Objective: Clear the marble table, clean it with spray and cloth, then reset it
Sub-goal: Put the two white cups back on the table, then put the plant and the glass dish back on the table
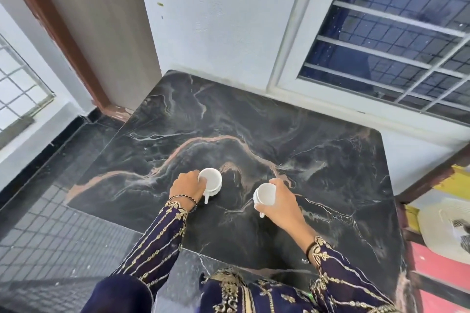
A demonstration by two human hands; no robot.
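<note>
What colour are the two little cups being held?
White: the left cup and right cup, clear in the head view.

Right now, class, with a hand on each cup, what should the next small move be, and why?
Probably lift the left cup and the right cup straight up off the table. The left hand and the right hand each have a grip on one, and no spray or cloth is in view, so clearing seems to come first.

No readable txt, labels, brands or nos. anywhere in view.
</note>
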